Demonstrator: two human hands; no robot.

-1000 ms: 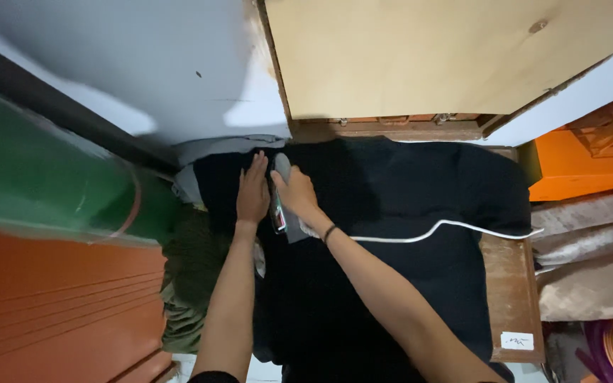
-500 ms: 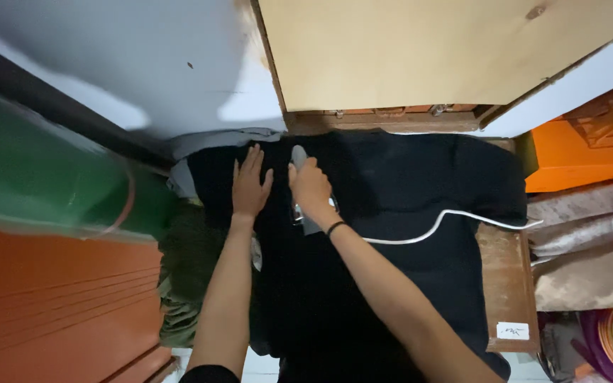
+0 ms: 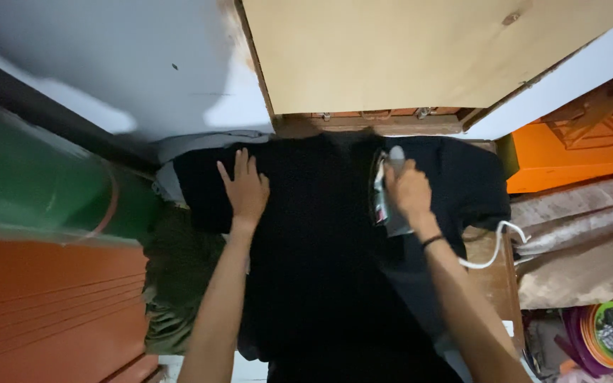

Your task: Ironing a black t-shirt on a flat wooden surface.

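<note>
Wooden tabletop (image 3: 494, 280) is carrying a black garment (image 3: 321, 234); my left hand (image 3: 244, 188) is pressing it flat, open-palmed, my right hand (image 3: 409, 190) is gripping the iron (image 3: 386, 195), mid-pass; smoothing ahead seems next.

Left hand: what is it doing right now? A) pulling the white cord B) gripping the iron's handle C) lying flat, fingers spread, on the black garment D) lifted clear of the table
C: the left hand lies flat on the black garment with fingers spread, while the right hand grips the iron.
</note>
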